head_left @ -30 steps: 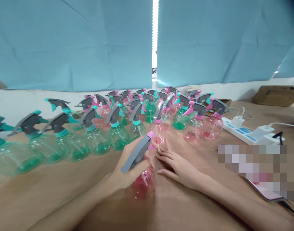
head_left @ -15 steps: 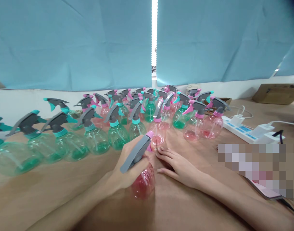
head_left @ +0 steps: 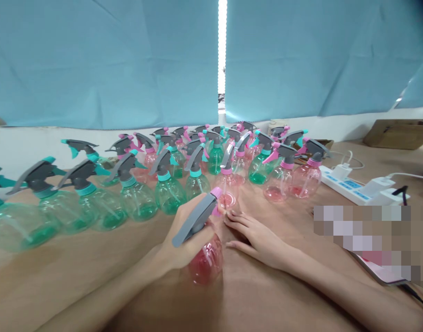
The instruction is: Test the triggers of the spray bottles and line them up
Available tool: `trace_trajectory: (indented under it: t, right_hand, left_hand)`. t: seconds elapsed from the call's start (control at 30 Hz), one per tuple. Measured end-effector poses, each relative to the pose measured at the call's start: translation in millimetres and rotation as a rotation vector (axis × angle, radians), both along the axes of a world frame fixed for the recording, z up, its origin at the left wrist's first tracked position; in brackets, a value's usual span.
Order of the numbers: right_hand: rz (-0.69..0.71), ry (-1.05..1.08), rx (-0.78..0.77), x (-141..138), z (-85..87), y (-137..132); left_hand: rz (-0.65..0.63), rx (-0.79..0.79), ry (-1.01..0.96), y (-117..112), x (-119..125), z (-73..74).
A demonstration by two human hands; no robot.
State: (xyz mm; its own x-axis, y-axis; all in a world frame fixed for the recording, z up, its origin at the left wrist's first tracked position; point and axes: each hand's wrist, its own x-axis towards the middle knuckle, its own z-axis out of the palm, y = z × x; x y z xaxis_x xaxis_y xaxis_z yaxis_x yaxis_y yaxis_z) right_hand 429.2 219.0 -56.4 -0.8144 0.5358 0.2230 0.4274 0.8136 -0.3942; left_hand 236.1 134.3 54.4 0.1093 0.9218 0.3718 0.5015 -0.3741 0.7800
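Nearest, the left hand (head_left: 183, 240) is wrapped tight around a pink spray bottle (head_left: 206, 260) standing on the table (head_left: 76, 272). At its three o'clock, the right hand (head_left: 258, 237) lies flat, fingers spread, empty. Farther, at twelve o'clock, crowd more spray bottles (head_left: 197, 161) (no readable labels).

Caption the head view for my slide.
Left hand grips a pink spray bottle; right hand rests flat on the table before rows of spray bottles.

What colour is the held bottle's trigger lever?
Grey, on the bottle in the left hand; head view shows it best.
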Motion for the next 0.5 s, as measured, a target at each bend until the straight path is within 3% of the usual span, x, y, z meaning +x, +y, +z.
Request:
trace_trajectory:
  t: [0.1,0.27,0.5]
  right_hand:
    - [0.002,0.010,-0.001,0.2,-1.1,0.2]
    - [0.005,0.051,-0.002,0.4,-1.3,0.1]
    - [0.008,0.036,0.010,0.4,-1.3,0.8]
  left_hand:
    - [0.058,-0.005,-0.030,0.4,1.6,1.2]
    - [0.018,0.016,-0.016,2.2,-0.3,-1.1]
    - [0.131,0.006,-0.082,-5.9,9.6,2.5]
